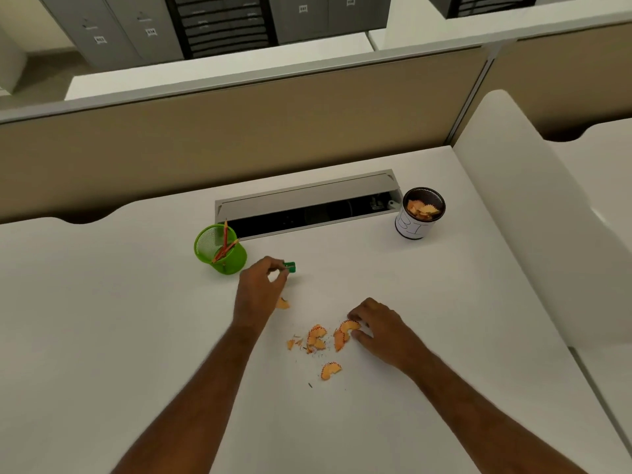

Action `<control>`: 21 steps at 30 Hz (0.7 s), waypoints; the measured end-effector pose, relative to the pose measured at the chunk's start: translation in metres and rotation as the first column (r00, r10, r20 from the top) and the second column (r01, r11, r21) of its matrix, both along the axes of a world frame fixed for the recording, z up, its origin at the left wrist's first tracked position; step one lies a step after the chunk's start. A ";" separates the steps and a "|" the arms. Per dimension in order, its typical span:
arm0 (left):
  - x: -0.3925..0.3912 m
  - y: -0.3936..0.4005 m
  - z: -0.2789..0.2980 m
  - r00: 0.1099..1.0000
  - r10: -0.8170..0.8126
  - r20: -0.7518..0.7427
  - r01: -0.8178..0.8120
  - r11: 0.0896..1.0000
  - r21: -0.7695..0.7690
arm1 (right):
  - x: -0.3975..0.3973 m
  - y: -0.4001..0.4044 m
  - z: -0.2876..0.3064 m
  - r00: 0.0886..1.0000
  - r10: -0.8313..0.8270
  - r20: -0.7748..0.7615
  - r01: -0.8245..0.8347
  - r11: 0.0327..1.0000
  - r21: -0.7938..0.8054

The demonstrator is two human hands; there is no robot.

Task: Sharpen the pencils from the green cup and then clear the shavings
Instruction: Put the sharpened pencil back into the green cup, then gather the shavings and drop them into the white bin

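A green mesh cup point(220, 249) stands on the white desk point(102, 319) with several orange pencils point(224, 246) in it. Just right of the cup, my left hand point(260, 290) pinches a small green sharpener point(290, 266) at its fingertips, down at the desk. Orange shavings point(319, 338) lie scattered in front of me. My right hand point(379, 328) rests on the desk at the right end of the pile, its fingers curled around one curled shaving point(350, 326). A further shaving point(283, 303) lies beside my left wrist.
A black cup with a white label point(419, 213) holds shavings at the back right. An open cable tray point(307, 206) is set into the desk behind the cups. A beige partition point(239, 131) closes the far edge, and a white panel point(533, 217) the right side.
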State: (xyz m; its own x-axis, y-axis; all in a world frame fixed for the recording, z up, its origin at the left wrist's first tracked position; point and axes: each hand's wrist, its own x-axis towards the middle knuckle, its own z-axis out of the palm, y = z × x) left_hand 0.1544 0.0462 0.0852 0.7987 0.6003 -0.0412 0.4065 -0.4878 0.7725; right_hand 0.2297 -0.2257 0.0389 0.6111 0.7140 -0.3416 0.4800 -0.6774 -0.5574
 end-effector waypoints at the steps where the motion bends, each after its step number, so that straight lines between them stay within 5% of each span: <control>1: 0.009 0.007 -0.003 0.999 -0.030 -0.037 0.032 0.998 0.053 | -0.002 0.001 0.000 1.000 0.009 0.019 -0.009 1.000 -0.007; 9: 0.076 0.038 -0.024 0.979 -0.051 -0.197 0.088 0.979 0.184 | -0.004 0.006 -0.006 0.994 0.018 0.111 -0.015 0.999 -0.035; 21: 0.078 0.040 -0.029 0.984 -0.102 -0.145 0.131 0.969 0.210 | 0.002 0.002 -0.014 0.940 0.166 0.298 -0.166 0.986 -0.027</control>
